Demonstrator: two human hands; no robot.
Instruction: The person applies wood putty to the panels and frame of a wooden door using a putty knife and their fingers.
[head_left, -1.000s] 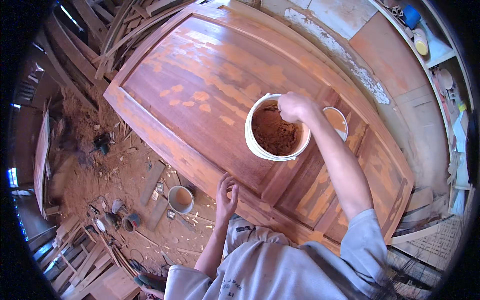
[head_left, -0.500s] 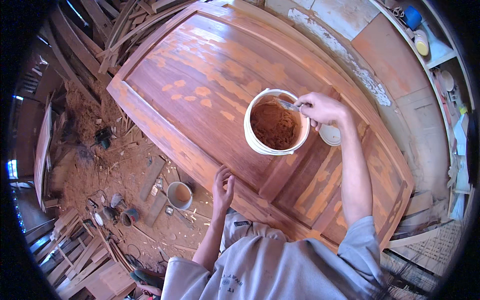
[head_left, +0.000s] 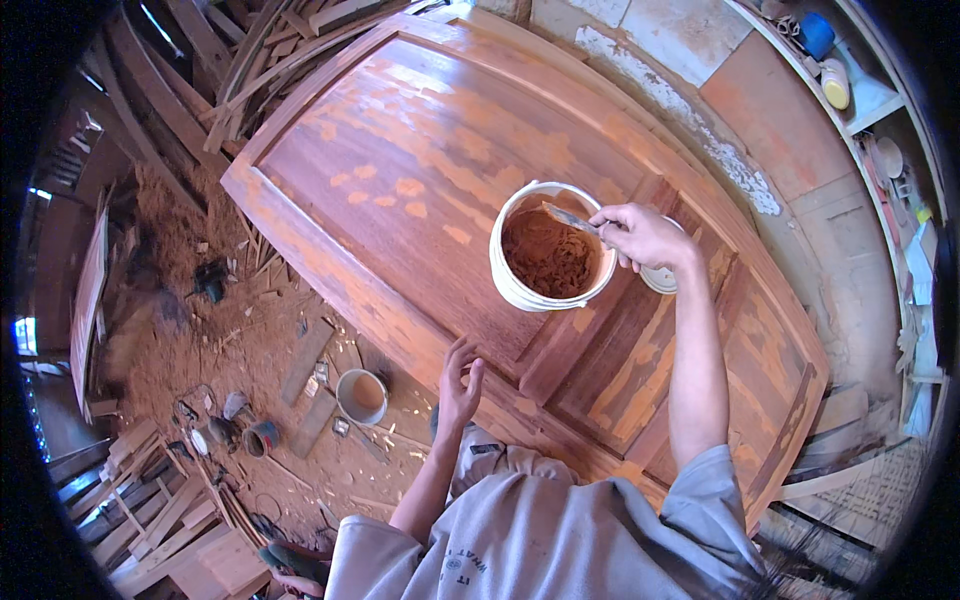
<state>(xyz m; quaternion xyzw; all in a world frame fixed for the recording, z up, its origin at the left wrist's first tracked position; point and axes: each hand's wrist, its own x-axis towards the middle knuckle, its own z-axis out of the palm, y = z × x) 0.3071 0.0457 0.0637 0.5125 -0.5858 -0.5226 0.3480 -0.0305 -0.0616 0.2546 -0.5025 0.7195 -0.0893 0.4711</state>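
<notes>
My right hand (head_left: 645, 238) grips a putty knife (head_left: 572, 217), its blade over the mouth of a white bucket (head_left: 508, 285) with some orange-brown paste on it. Thick reddish-brown filler paste (head_left: 550, 258) lies inside the bucket. The bucket stands on a large panelled wooden door (head_left: 400, 262) lying flat, patched with orange filler smears. By the door's near edge is my left hand (head_left: 460, 388), empty, its fingers loosely bent and apart. Partly hidden behind my right hand, a round white lid (head_left: 660, 279) rests on the door.
On the sawdust-strewn floor to the left stand a second pail (head_left: 361, 396) and a small dark can (head_left: 260, 437). Scrap boards (head_left: 165, 520) pile up at lower left, more at the far left. Shelves (head_left: 885, 115) line the right side.
The knife blade has shifted inside the bucket mouth and shows more of its length. My right hand is slightly lower; my left hand has moved a little right and down.
</notes>
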